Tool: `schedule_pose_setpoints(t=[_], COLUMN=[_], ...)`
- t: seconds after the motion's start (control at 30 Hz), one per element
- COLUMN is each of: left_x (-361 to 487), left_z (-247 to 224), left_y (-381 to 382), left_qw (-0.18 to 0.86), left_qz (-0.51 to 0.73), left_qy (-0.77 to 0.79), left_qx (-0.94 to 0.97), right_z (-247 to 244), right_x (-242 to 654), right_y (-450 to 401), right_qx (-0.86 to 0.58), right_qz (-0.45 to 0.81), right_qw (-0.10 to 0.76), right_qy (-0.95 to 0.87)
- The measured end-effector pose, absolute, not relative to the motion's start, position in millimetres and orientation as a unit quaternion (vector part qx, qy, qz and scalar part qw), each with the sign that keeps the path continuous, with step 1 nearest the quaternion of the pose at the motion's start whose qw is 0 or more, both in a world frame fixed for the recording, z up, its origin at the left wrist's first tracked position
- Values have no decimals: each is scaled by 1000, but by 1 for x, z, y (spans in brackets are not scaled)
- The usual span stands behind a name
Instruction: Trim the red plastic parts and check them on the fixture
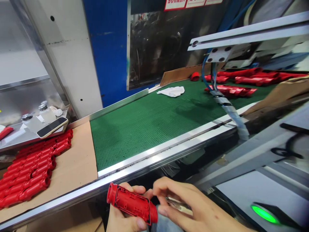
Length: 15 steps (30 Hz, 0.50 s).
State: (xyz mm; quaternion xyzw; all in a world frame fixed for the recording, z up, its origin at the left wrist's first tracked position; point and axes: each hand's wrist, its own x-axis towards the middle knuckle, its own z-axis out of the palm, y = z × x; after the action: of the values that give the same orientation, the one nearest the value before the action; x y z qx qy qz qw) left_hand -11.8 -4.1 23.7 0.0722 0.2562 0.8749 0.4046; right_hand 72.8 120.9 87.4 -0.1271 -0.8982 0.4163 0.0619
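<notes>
Nearest, a red plastic tubular part with a dark line around its flat face is held in the left hand, its fingers wrapped closely about the sides. In the right hand, just beside the part's right end, a slim, shiny, metallic tool is gripped between bent fingers and thumb; whether the part is touched by it cannot be told. To the right, an oval green light is lit.

Beyond the hands, a long silver metal rail is seen. Behind it, rows of red tubular parts are lined up on a brown cardboard sheet, next to a green textured belt. Past the rows, a black-screened phone is laid on a grey metal tabletop.

Farther along the belt, a crumpled white cloth is spread, and more red parts are gathered at the far right. Behind everything, a dark window is set in a blue panel.
</notes>
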Motion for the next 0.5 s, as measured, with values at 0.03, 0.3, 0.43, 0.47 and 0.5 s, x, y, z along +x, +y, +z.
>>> schedule_pose_setpoints(t=[0.03,0.3,0.43,0.47,0.5], left_x=[-11,-12,-12,-12,-12], left_z=[22,9,7,6,6], left_y=[-4,-2,-2,-2,-2], left_qw=[406,431,459,462,462], left_qz=[874,862,847,846,846], left_qy=[257,227,219,218,216], left_qx=[73,138,157,155,153], right_z=[93,93,88,89,89], right_x=[69,59,63,64,64], right_y=[119,110,111,111,111], right_qx=[-145,-97,-136,-140,-138], right_qz=[422,498,469,467,472], right_qw=[53,-6,-18,-24,-31], right_qy=[-893,-862,-872,-873,-870])
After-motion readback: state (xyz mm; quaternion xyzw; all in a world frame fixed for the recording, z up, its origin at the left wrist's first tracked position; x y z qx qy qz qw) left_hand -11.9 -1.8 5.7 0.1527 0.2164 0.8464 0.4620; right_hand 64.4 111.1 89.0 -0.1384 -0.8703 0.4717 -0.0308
